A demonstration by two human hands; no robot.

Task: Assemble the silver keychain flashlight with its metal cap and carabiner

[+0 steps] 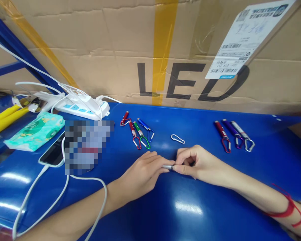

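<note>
Silver pen-shaped piece (168, 166) lies between the two hands, just above the blue counter (190, 207), its long axis running left to right. The left hand (140, 174) pinches its left end with curled fingertips; the right hand (198, 164) closes over the right end, so each hand is equally near. Just beyond lies a loose silver carabiner (178, 138). Farther off, coloured keychain lights (137, 130) lie left, three more (233, 134) right.
</note>
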